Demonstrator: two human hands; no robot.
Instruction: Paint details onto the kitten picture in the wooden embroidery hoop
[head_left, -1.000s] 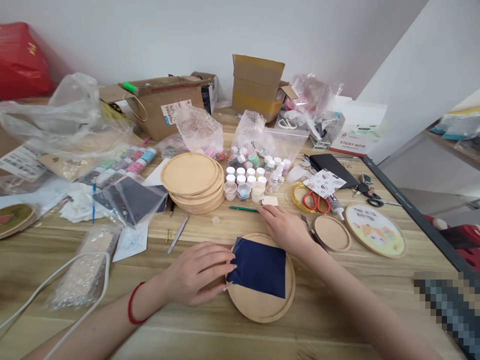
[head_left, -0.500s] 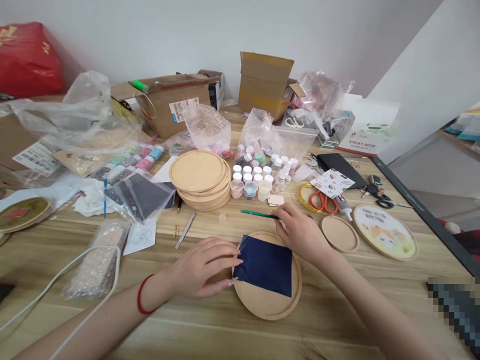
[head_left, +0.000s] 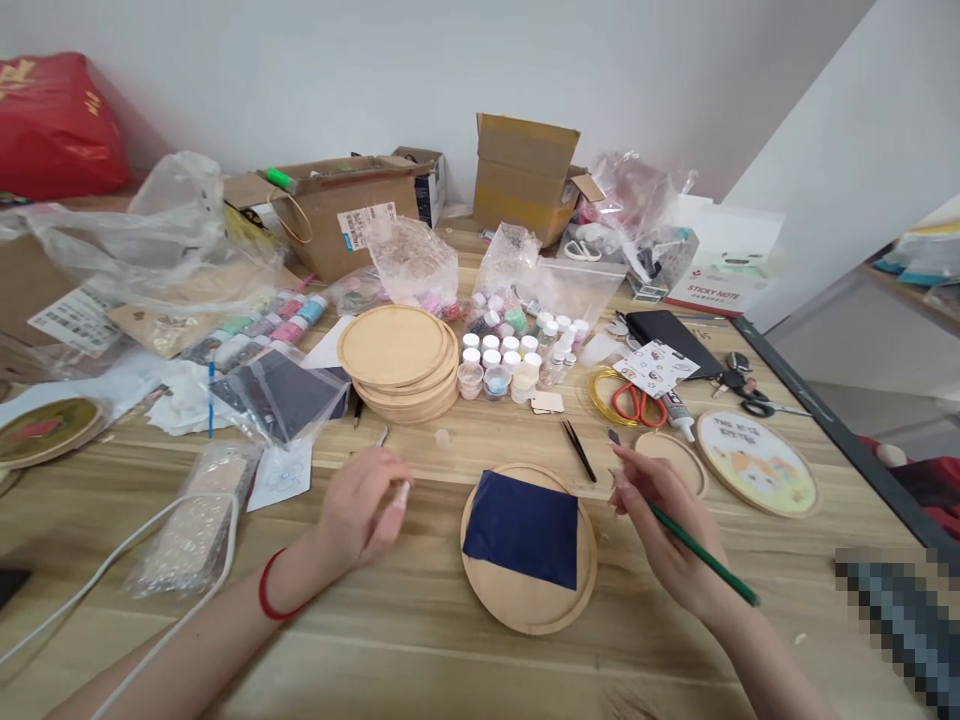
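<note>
A round wooden tray (head_left: 525,600) lies on the table in front of me with a dark blue square sheet (head_left: 523,528) on it. My right hand (head_left: 667,535) is to the right of the tray, fingers closed round a thin green pencil (head_left: 712,565) that slants down to the right. My left hand (head_left: 364,505) hovers left of the tray, fingers loosely curled, over a metal tool (head_left: 384,435) whose tip shows beyond it. Whether it touches the tool is unclear. Black tweezers (head_left: 579,450) lie just beyond the tray.
A stack of wooden trays (head_left: 397,360), small white-capped jars (head_left: 510,355), red scissors (head_left: 637,402) on a gold wire coil, a glue tube (head_left: 679,415), two round plaques (head_left: 754,460), plastic bags, cardboard boxes (head_left: 525,175) and a white cable (head_left: 112,580) crowd the table.
My right hand picked up the green pencil from beyond the tray and drew back to the tray's right. My left hand left the blue sheet and moved left toward the metal tool.
</note>
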